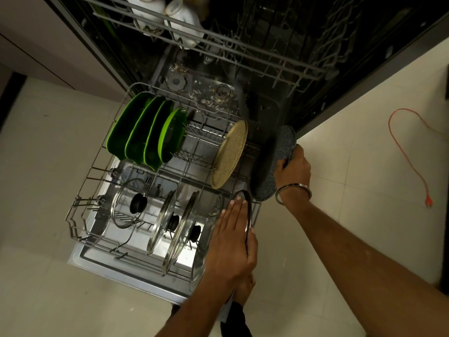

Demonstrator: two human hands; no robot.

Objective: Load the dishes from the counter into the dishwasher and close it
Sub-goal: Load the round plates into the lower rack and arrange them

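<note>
lying straight and pressed side by side, the fingers of the left hand rest flat against a glass lid with a dark rim, which stands on edge at the right end of the lower rack, the thumb hooked round its rim on the far side; the fingers of the right hand curl round the edge of a dark speckled pan, gripping it tilted on its side just beside the rack's right rim; a metal bangle circles the right wrist; left of the held lid, two more glass lids stand upright in the front row of the rack, and a fourth glass lid with a black knob leans further left; behind them a round woven mat stands on edge near the pan, and four green plates stand in a row at the rack's back left; the lower rack is pulled out over the open dishwasher door; above, the upper rack carries white cups at its left; on the pale tiled floor, well apart to the right, lies an orange cable.
</note>
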